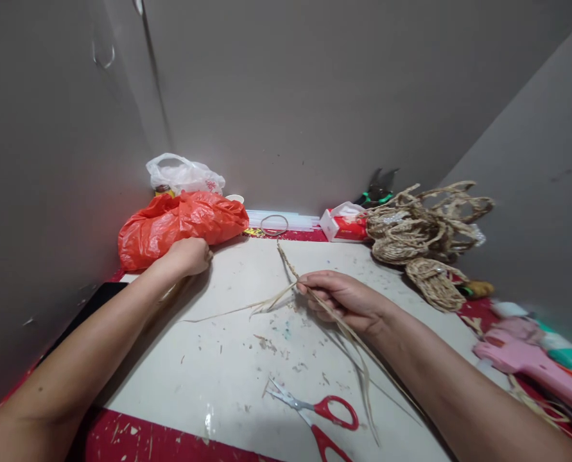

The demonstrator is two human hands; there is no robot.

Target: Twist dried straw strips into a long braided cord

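My right hand [341, 298] pinches a thin braid of dried straw strands [288, 260] between thumb and fingers above the white board. The short twisted end points away from me, while loose strands trail left and back under my right forearm. My left hand [192, 255] is curled closed beside the orange-red plastic bag [170, 228] at the board's far left. Its fingers face away, so what they hold, if anything, is hidden. Open-bladed scissors with red handles [314, 407] lie on the board near me.
Coiled straw braid bundles [411, 224] lie at the right, near a red tissue pack [350, 224] and dark pliers [381, 187]. A pink glue gun [531, 359] rests at the right edge. Clear sticks [286, 221] lie along the back wall. Straw scraps dot the white board [228, 359].
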